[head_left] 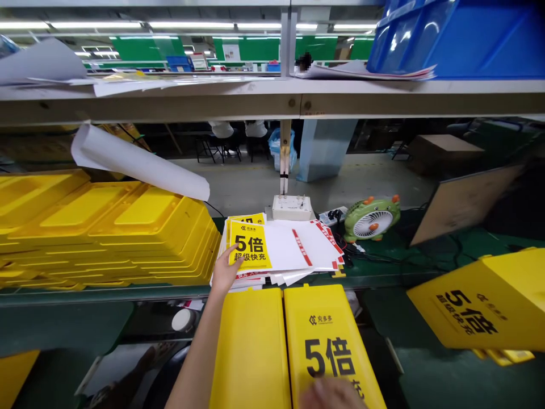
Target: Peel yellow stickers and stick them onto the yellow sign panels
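My left hand (225,271) reaches forward to a stack of sticker sheets (293,250) and pinches the edge of the top yellow "5倍" sticker (250,245). Two yellow plastic panels lie side by side in front of me: a blank one (251,346) on the left and one bearing a "5倍" sticker (327,341) on the right. My right hand (332,393) rests on the lower part of the stickered panel, blurred at the frame's bottom edge; its fingers are not clear.
A tall stack of yellow panels (106,227) fills the left. Another stickered yellow panel (485,301) lies at the right. A green desk fan (371,218), a white box (292,207) and cables sit behind the stickers. A shelf (272,99) with a blue bin (460,37) hangs overhead.
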`<state>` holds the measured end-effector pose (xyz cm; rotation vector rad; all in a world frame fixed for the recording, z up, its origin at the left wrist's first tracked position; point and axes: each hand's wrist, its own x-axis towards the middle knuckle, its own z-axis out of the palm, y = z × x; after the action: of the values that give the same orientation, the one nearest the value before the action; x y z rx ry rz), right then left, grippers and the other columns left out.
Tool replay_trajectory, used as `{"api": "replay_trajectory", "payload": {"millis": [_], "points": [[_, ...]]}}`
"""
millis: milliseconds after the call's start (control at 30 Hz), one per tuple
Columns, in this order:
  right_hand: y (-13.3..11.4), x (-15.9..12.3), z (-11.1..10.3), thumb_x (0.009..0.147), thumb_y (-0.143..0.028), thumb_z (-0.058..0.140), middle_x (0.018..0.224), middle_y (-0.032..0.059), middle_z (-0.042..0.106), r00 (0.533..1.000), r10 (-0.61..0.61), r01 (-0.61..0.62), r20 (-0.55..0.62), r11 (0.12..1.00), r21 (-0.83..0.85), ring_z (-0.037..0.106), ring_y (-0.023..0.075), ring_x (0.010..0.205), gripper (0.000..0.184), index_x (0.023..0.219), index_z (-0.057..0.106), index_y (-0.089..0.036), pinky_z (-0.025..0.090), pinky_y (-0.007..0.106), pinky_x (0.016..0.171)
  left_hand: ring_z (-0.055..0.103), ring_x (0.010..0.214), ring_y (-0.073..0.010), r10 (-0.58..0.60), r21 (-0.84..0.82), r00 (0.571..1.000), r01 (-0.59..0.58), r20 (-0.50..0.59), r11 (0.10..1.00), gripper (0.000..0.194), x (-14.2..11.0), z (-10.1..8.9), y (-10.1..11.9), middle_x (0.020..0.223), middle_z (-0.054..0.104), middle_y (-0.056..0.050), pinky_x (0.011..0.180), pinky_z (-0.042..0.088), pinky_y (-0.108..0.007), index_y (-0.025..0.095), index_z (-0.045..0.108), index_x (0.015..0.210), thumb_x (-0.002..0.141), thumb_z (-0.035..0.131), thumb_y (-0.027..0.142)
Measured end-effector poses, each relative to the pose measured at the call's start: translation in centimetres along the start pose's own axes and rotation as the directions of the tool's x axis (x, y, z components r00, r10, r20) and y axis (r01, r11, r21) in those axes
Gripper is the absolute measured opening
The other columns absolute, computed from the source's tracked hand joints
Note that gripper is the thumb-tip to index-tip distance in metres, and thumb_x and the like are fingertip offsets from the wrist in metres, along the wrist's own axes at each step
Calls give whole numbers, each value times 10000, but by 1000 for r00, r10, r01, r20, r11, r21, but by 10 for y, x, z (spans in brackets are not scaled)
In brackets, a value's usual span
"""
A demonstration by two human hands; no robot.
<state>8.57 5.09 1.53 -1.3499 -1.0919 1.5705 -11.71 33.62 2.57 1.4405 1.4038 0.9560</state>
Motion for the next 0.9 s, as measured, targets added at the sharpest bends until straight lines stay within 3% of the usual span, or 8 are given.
{"api": "replay_trajectory", "payload": {"millis": [67, 100, 200, 267, 367, 500, 633, 900], "points": [[-32, 41, -3, 858, -547, 406, 1237, 70, 588, 998, 55, -38, -40, 941, 338, 616, 232, 1045, 442, 1208, 511, -299, 547, 432, 794, 511, 1163, -247, 39, -97, 999, -38, 10, 995, 550, -13, -2, 7, 1273, 540, -97, 926, 474, -352, 183, 508, 1217, 720, 625, 388], [-48, 64, -5, 831, -513, 497, 1245, 65, 579, 995, 84, -39, -60, 842, 538, 610, 218, 1053, 420, 1178, 516, -277, 539, 417, 822, 526, 1144, -254, 50, -127, 999, -47, 19, 991, 574, -19, -3, 10, 1259, 551, -104, 910, 487, -361, 176, 516, 1209, 704, 639, 420], [-86, 125, -5, 666, -367, 747, 846, 30, 699, 968, 130, 80, -216, 655, 752, 674, 158, 830, 307, 817, 561, -177, 547, 288, 753, 591, 1037, -289, 53, -143, 999, -51, 11, 988, 627, -34, -8, 16, 1169, 607, -138, 866, 511, -427, 147, 560, 1164, 647, 678, 482], [-96, 152, -1, 604, -313, 797, 660, 0, 672, 954, 131, 124, -271, 650, 749, 677, 143, 726, 339, 705, 505, -172, 547, 255, 717, 533, 1119, -324, 56, -97, 994, -65, -90, 993, 641, -43, -9, 21, 1277, 520, -165, 956, 439, -489, 142, 574, 1154, 623, 700, 478], [-96, 168, 10, 589, -327, 803, 685, 20, 686, 957, 108, 129, -270, 675, 727, 685, 173, 740, 369, 759, 519, -164, 558, 282, 711, 359, 1285, -298, 115, 22, 973, -113, -202, 993, 502, -58, 3, 32, 1412, 376, -107, 1109, 236, -453, 194, 625, 1100, 663, 689, 431], [-91, 171, 21, 604, -399, 781, 784, 69, 712, 960, 68, 150, -272, 695, 703, 689, 206, 804, 424, 843, 538, -146, 556, 320, 767, 619, 971, -256, 89, 52, 992, -85, -83, 995, 312, -72, 33, 38, 981, 691, -89, 943, 450, -412, 199, 700, 933, 693, 672, 398], [-87, 176, 17, 579, -440, 786, 738, 54, 712, 953, 37, 187, -299, 708, 681, 691, 210, 801, 436, 727, 468, -181, 535, 360, 845, 662, 853, -238, 15, -49, 1000, -16, -26, 999, 309, -69, 48, 31, 902, 712, -91, 810, 526, -362, 158, 695, 923, 721, 633, 384], [-75, 183, 4, 594, -445, 772, 726, 40, 697, 963, -3, 178, -270, 757, 628, 687, 197, 767, 434, 718, 457, -174, 552, 400, 825, 659, 740, -214, 18, -67, 1000, -18, -4, 998, 235, -55, 43, 30, 755, 709, -65, 716, 520, -313, 145, 678, 749, 742, 588, 361]]}}
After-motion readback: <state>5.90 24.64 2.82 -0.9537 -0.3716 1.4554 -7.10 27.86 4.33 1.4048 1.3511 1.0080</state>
